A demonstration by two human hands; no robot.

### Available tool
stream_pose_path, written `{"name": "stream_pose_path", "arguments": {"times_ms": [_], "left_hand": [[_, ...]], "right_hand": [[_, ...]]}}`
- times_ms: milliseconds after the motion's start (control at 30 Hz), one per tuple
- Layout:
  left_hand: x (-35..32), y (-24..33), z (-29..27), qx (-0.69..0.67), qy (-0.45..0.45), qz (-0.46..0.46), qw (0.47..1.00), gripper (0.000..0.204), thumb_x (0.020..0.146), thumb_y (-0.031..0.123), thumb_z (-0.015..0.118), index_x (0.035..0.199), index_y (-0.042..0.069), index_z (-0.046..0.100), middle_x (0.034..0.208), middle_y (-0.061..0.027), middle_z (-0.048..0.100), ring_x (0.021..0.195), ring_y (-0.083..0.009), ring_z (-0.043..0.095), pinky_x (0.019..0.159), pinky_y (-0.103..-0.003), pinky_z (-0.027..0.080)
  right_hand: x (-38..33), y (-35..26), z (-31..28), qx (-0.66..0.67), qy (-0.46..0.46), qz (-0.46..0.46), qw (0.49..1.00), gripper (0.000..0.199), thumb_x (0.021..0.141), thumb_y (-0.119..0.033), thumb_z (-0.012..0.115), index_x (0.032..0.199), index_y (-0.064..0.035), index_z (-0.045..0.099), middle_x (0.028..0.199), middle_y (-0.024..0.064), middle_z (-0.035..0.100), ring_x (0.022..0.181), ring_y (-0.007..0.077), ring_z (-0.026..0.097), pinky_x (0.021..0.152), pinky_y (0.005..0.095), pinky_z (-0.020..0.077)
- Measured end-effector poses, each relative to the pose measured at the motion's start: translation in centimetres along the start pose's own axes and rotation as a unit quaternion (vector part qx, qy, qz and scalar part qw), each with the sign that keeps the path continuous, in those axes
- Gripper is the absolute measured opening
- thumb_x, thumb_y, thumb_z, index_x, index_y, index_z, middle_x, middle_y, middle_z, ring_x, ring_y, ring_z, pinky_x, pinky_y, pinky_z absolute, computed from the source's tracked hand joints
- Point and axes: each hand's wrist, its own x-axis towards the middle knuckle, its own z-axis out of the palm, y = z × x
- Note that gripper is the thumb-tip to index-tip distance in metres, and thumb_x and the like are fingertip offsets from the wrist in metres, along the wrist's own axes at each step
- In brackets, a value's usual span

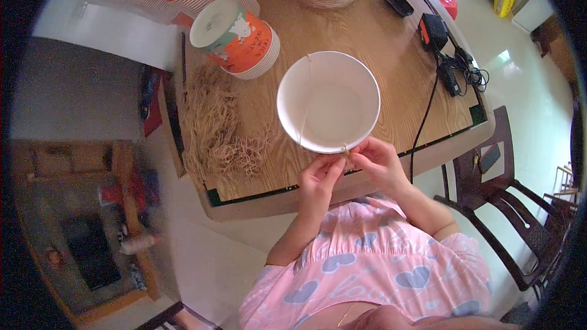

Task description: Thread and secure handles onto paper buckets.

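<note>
A white paper bowl (328, 101) is held tilted above the wooden table (391, 55), its open side facing me. A thin tan string (304, 123) runs across the bowl from its top rim to its near rim. My left hand (319, 178) and my right hand (378, 160) meet at the near rim, their fingertips pinching the string's ends where they twist together into a small knot. Both hands are closed on the string and steady the bowl's edge.
A heap of loose tan strings (221, 131) lies on the table's left part. Stacks of orange-and-white paper bowls (235, 36) stand at the back. Black adapters and cables (449, 67) lie at the right. A dark wooden chair (507, 201) stands to the right.
</note>
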Motion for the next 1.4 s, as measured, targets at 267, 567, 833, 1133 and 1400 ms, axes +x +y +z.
{"name": "stream_pose_path", "arguments": {"times_ms": [267,567,833,1133,1400], "left_hand": [[0.6,-1.0,-0.6,-0.04,-0.01,-0.004,0.999,0.011,0.083,0.007,0.063,0.092,0.001,0.062,0.081,-0.0007,0.062,0.07,-0.0064,0.056,0.063,-0.019,0.044],[1.0,-0.9,-0.9,-0.061,-0.029,-0.016,0.998,0.013,0.081,0.003,0.064,0.094,0.0,0.062,0.084,-0.0011,0.063,0.071,-0.0062,0.056,0.063,-0.018,0.044],[0.8,-0.3,-0.7,-0.038,-0.03,0.011,0.999,0.013,0.082,0.002,0.063,0.095,-0.001,0.063,0.087,-0.0027,0.064,0.079,-0.0073,0.059,0.071,-0.019,0.047],[0.8,-0.1,-1.0,-0.037,-0.038,-0.008,0.999,0.014,0.081,0.003,0.063,0.095,-0.001,0.064,0.086,-0.0023,0.065,0.077,-0.0063,0.059,0.069,-0.019,0.047],[1.0,-0.5,-0.7,-0.073,-0.039,-0.011,0.997,0.014,0.081,0.002,0.064,0.095,0.0,0.065,0.084,-0.0015,0.065,0.075,-0.0063,0.059,0.067,-0.019,0.047]], "right_hand": [[-0.4,0.0,-0.2,-0.046,0.003,0.004,0.999,0.009,0.084,-0.006,0.06,0.089,0.0016,0.057,0.083,0.0009,0.058,0.079,0.0077,0.054,0.073,0.0212,0.0445],[-0.4,-0.4,-0.1,-0.079,0.0,-0.011,0.997,0.008,0.085,-0.005,0.06,0.088,0.0015,0.057,0.083,0.0007,0.058,0.079,0.0072,0.054,0.072,0.0206,0.0438],[-0.2,-0.7,-0.2,-0.03,0.004,0.027,0.999,0.01,0.086,-0.005,0.059,0.093,0.0021,0.059,0.087,0.0001,0.059,0.081,0.0068,0.053,0.073,0.0207,0.0436],[0.2,0.2,-0.1,-0.149,0.02,-0.072,0.986,0.011,0.081,-0.001,0.062,0.091,0.0015,0.06,0.084,0.0032,0.061,0.077,0.0097,0.056,0.071,0.0235,0.045],[0.2,0.1,0.3,-0.277,0.048,-0.146,0.949,0.01,0.08,-0.001,0.062,0.089,0.0008,0.059,0.079,0.0028,0.059,0.073,0.0111,0.055,0.067,0.0244,0.0448]]}}
